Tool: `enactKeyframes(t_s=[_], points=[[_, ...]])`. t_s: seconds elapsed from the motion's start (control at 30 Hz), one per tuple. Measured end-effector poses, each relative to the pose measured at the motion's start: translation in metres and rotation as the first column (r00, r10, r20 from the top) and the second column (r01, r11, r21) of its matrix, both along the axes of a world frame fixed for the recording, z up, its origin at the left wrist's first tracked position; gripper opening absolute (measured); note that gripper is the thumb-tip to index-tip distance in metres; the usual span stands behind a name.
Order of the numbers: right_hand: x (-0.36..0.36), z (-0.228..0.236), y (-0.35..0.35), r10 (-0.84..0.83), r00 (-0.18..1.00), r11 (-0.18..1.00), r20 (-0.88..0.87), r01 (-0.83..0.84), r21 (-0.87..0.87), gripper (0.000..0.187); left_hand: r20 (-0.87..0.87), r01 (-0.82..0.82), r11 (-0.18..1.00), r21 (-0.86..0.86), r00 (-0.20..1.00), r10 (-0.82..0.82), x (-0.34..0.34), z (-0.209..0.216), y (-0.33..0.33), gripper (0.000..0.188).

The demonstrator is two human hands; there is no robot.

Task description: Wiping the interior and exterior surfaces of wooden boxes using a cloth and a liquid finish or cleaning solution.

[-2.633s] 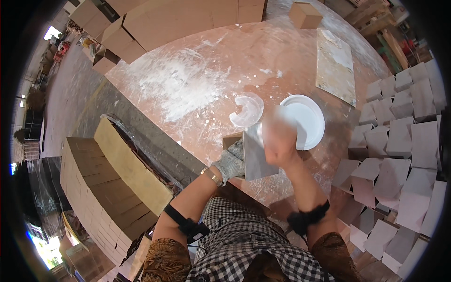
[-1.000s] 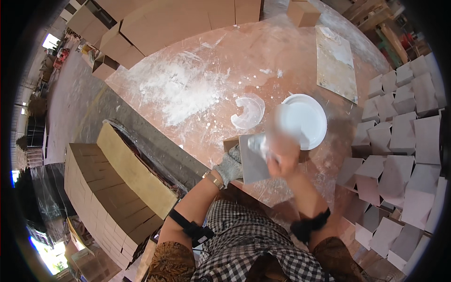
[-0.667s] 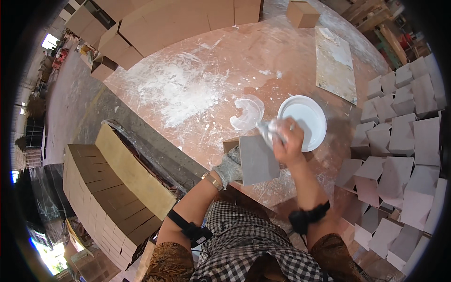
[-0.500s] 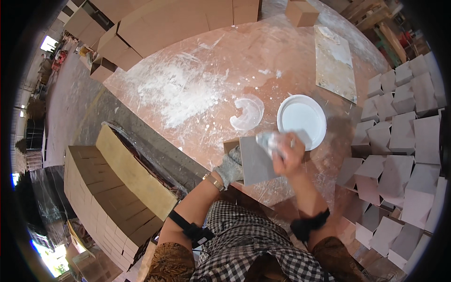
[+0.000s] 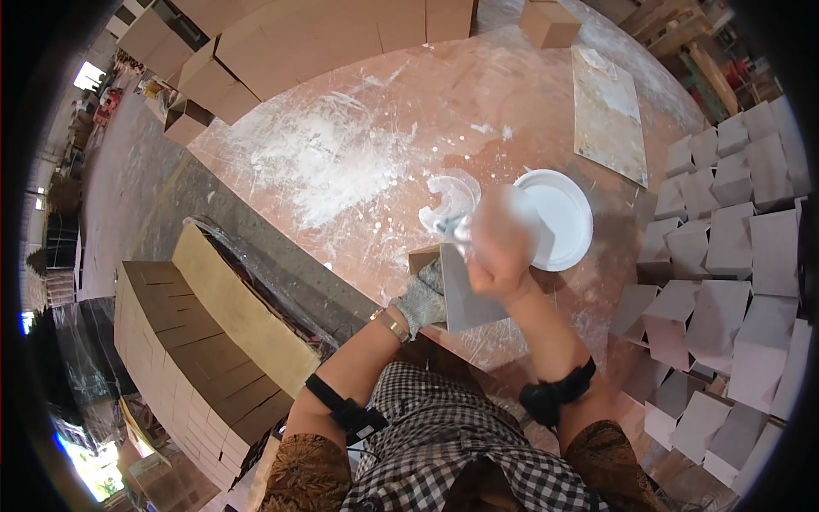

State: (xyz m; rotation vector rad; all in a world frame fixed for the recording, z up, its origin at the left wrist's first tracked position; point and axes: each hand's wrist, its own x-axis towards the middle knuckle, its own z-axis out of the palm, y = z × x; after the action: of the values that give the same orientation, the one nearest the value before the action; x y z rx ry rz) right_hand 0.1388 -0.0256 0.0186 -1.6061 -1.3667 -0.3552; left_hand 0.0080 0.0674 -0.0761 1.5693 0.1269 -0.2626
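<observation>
In the middle, a box (image 5: 474, 312) with a grey-coated face and bare brown inside stands tilted over the work surface. My left hand (image 5: 423, 295), in a grey knit glove, reaches into its open left side and grips it; some fingers are hidden. My bare right hand (image 5: 503, 249), smeared by motion, is closed on a crumpled whitish wad (image 5: 452, 225) above the box's far edge. Whether the wad is cloth or plastic is hard to tell. Just beyond that hand, partly covered by it, sits a round white tub (image 5: 587, 209) of pale liquid.
White smears mark the reddish-brown table (image 5: 503, 102). A translucent curved piece (image 5: 452, 188) lies left of the tub. Grey-coated boxes (image 5: 725, 324) stack up on the right. Brown boxes (image 5: 316, 51) line the far edge, and more (image 5: 188, 341) stand at left. A stained board (image 5: 610, 115) lies far right.
My right hand has moved left and slightly away, carrying the wad to the far side of the box. The box has turned a little, showing more of its open left side.
</observation>
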Motion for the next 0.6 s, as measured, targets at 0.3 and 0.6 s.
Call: enactKeyframes(t_s=[0.3, 0.6], points=[[-0.088, 0.016, -0.08, 0.219, 0.974, 0.972, -0.053, -0.223, -0.069, 0.011, 0.207, -0.018, 0.843, 0.538, 0.972, -0.111, -0.002, 0.006, -0.001, 0.051], [-0.081, 0.023, -0.136, 0.196, 0.195, 0.935, -0.961, 0.258, 0.243, 0.025, 0.167, 0.033, 0.614, 0.788, 0.95, -0.264, 0.003, 0.012, 0.005, 0.052]])
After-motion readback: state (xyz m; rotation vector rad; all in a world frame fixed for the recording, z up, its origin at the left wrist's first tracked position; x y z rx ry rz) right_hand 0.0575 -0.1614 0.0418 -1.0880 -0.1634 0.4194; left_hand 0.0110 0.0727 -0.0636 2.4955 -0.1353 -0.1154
